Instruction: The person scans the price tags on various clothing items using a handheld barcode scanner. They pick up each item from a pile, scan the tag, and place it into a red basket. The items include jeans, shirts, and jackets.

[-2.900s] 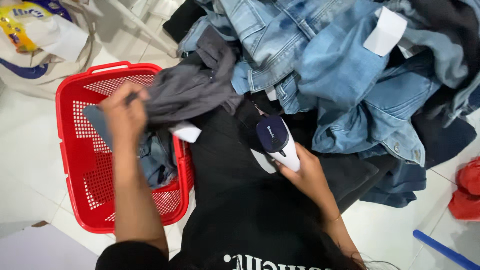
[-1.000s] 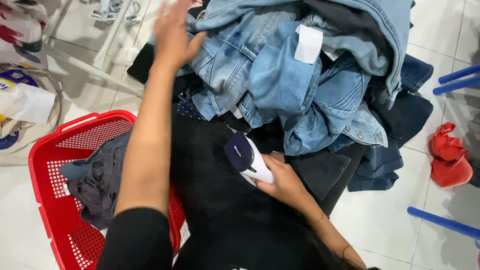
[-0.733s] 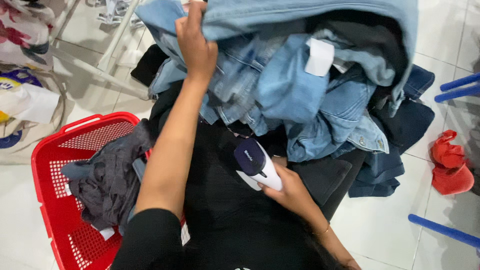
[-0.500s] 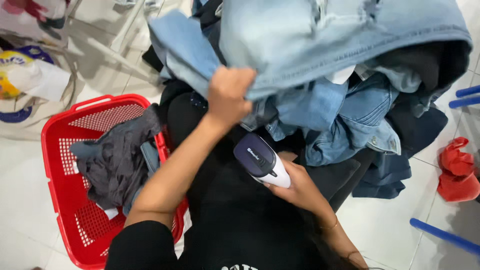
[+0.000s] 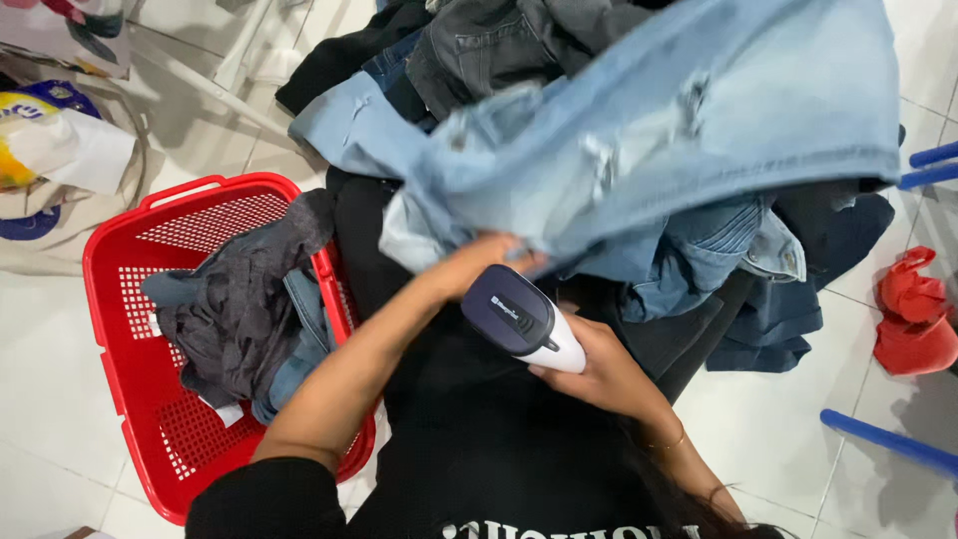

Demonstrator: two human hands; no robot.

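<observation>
Since half a second ago the left hand has dragged the pale blue jeans farther down and across the clothes pile; the denim now spreads wide above both hands. The head view has also shifted slightly toward the basket.

Left hand: fingers closed on the lower edge of the jeans, partly hidden under the fabric. Right hand: wrapped around a handheld scanner, dark head and white grip, head pointing up toward the jeans, just below the left hand.

Left of the left arm: red basket on the white tiled floor, holding a dark grey garment draped over its rim. Right of the right hand: red cloth on the floor, well apart.

Risk, as a judgement: the jeans lie over other denim, so further pulling could tip the pile onto the floor. Loose fabric could also cover the scanner head.
</observation>
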